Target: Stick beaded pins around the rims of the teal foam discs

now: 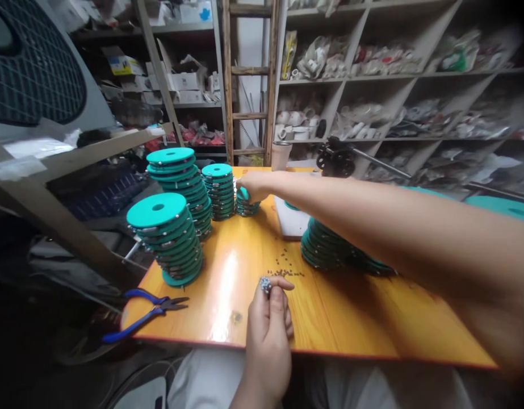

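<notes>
My right hand (254,186) reaches across the table to a short stack of teal discs (247,209). Its fingers are closed on a teal disc (243,193) at the top; whether that disc touches the stack is hard to make out. Just left of it stands a taller stack of teal discs (218,193) edged with small metal pieces. Near the front edge my left hand (270,318) is closed, its index finger bent over the thumb. A silvery beaded cluster (265,284) sits on that finger like a ring. What the curled fingers hold, if anything, is hidden.
Blue-handled pliers (153,312) lie at the table's left corner. Two tall disc stacks (170,238) stand behind them. Small dark beads (283,272) are scattered beyond my left hand. More discs (323,244) and a white board (289,221) lie under my right arm.
</notes>
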A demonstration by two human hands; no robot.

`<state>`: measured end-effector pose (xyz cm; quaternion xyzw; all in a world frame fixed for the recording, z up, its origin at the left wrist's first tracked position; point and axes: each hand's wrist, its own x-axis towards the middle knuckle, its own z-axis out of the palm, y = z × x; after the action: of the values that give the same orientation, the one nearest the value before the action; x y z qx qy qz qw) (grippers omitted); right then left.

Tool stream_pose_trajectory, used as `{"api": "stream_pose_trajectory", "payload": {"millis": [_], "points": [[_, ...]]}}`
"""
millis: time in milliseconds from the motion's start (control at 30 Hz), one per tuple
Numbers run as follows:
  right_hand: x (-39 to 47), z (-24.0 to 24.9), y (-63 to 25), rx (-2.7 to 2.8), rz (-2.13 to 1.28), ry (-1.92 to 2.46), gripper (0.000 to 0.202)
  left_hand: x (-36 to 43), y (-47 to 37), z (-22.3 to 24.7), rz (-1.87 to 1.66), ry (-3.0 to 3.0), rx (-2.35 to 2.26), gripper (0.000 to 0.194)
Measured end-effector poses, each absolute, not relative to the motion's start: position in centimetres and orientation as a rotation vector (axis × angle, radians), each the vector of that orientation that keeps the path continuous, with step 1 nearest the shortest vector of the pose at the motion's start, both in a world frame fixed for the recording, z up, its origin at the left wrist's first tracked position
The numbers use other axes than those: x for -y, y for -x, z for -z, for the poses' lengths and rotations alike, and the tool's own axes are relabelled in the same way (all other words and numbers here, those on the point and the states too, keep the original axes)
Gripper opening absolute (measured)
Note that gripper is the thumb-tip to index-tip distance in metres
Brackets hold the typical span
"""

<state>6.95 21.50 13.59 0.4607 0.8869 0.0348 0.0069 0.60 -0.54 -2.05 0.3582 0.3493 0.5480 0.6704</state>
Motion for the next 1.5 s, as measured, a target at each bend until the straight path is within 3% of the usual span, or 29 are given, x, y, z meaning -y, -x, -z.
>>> {"api": "stream_pose_trajectory", "payload": {"millis": [133, 267, 367, 533, 600, 700, 800, 1033, 1167, 1300, 1400, 1500], "points": [[-18.3, -16.1, -9.3, -2.75, -0.014, -1.448, 0.053, 0.6, -0.5, 2.2, -1.277, -0.822, -0.821, 0.046], [-10.7, -16.6, -13.5, -2.875, 0.143, -1.44, 0.047, 0.7, -0.7, 2.0, -1.429, -0.784, -0.836, 0.041], [-4.6, -14.1, -16.1, -3.131, 0.561, -1.395, 0.043, 0.9, -0.8, 1.6, -1.536, -0.755, -0.773, 0.037], [1.2, -8.6, -17.3, -3.119, 0.998, -1.696, 0.038, 1.2, -0.7, 1.1, -1.524, -0.847, -0.794, 0.062], [1.9, -7.2, -17.3, -3.052, 1.286, -1.805, 0.035, 0.9, -0.5, 1.2, -1.437, -0.85, -0.847, 0.061], [2.4, -5.7, -17.6, -3.019, 1.637, -1.733, 0.054, 0.3, -0.4, 1.3, -1.269, -0.757, -0.879, 0.058], [2.9, -4.6, -17.8, -3.099, 1.523, -1.773, 0.074, -0.3, -0.5, 1.0, -1.21, -0.768, -0.92, 0.056], [3.1, -2.2, -18.0, -3.164, 0.998, -2.154, 0.041, 0.2, -0.3, 0.8, -1.347, -0.942, -0.998, 0.044], [3.2, -1.1, -18.1, -3.336, 0.583, -2.137, 0.036, 0.8, -0.1, 1.2, -1.201, -1.177, -1.028, 0.042], [3.5, -0.6, -17.8, -3.464, 0.189, -2.021, 0.034, 1.1, -0.4, 1.2, -1.169, -1.328, -1.111, 0.026], [3.7, -0.5, -17.4, -3.438, 0.222, -2.09, 0.036, 1.3, -0.7, 1.1, -1.251, -1.479, -1.104, 0.018], [3.8, -0.3, -17.5, -3.365, 0.522, -2.215, 0.038, 1.4, -0.6, 1.0, -1.32, -1.608, -1.074, 0.016]]}}
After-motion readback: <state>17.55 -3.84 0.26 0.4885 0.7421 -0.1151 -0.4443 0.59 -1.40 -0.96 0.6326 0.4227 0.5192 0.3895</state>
